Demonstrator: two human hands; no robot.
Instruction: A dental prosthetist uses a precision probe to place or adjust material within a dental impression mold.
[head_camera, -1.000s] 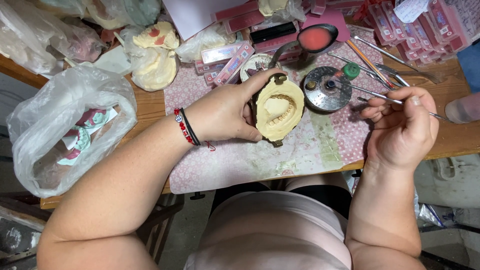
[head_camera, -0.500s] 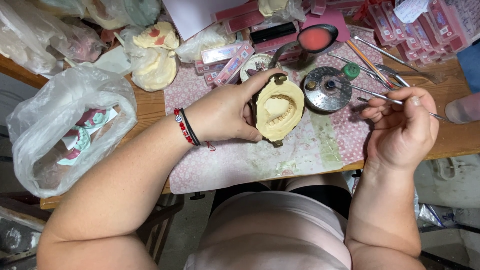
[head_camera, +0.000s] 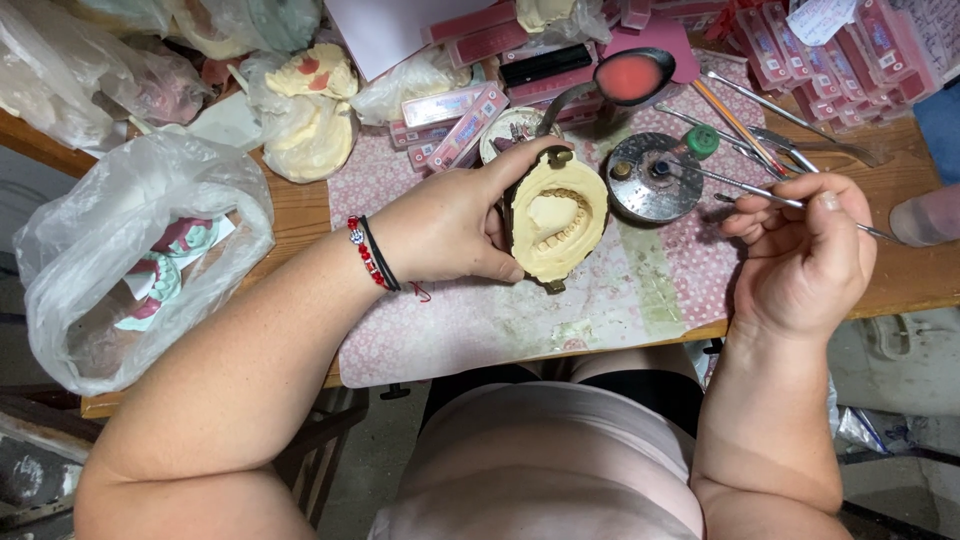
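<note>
Left hand (head_camera: 445, 225): wrapped around the dental cast (head_camera: 558, 215), thumb over its far side and fingers under its near side, holding it just above the patterned mat (head_camera: 480, 320) near the middle of the worktop (head_camera: 290, 215).
Right hand (head_camera: 805, 250): fingers pinched on a thin metal instrument (head_camera: 770, 195), whose tip pointed toward the round metal burner (head_camera: 655, 178) and lay well apart from the cast.
Dental cast: cream-yellow plaster in a dark hinged frame, with a curved row of teeth seated along the arch.
Done, by my reading: most of the teeth appeared set in the arch; I could not tell how firmly.
Left, by my reading: the tool was off the cast, so any trimming or waxing around the teeth looked unfinished.
Far edge: spoon with pink wax (head_camera: 625, 78) and pink boxes (head_camera: 455, 105).
Left edge: clear bag (head_camera: 130, 250) holding other casts.
</note>
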